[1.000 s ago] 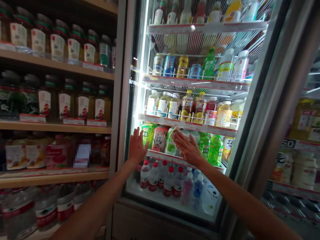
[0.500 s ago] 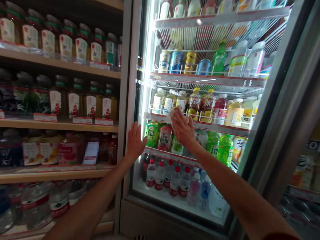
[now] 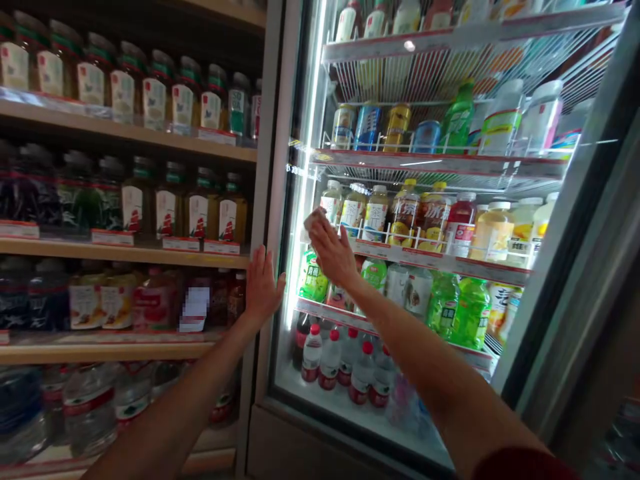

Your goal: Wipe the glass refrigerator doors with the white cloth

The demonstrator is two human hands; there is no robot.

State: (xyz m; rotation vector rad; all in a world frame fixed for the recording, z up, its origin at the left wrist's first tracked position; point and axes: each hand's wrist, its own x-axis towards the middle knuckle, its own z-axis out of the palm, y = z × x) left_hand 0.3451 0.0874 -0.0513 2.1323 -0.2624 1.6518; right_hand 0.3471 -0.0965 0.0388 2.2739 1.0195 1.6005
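In the head view, my right hand [image 3: 333,253] presses a crumpled whitish cloth [image 3: 313,220] against the glass door of a drinks fridge. Its fingers lie over the cloth, near the door's left side and in front of the bottle shelf. Against the metal frame [image 3: 260,373] at the fridge's left edge rests my left hand [image 3: 264,283], palm down with fingers stretched and nothing in it. Behind the glass, bottled teas [image 3: 375,213] and green drink bottles [image 3: 445,303] stand on shelves, partly hidden by my right hand and forearm.
Wooden shelves [image 3: 125,250] with rows of bottled drinks [image 3: 125,83] stand to the left. Large water bottles [image 3: 87,407] fill the bottom shelf there. Inside the fridge, red-capped water bottles [image 3: 360,380] stand at the bottom, and cans [image 3: 367,127] sit higher up.
My right hand has slid left across the glass with the cloth, towards the door's left edge. My left hand stays on the frame, while the view has shifted slightly.
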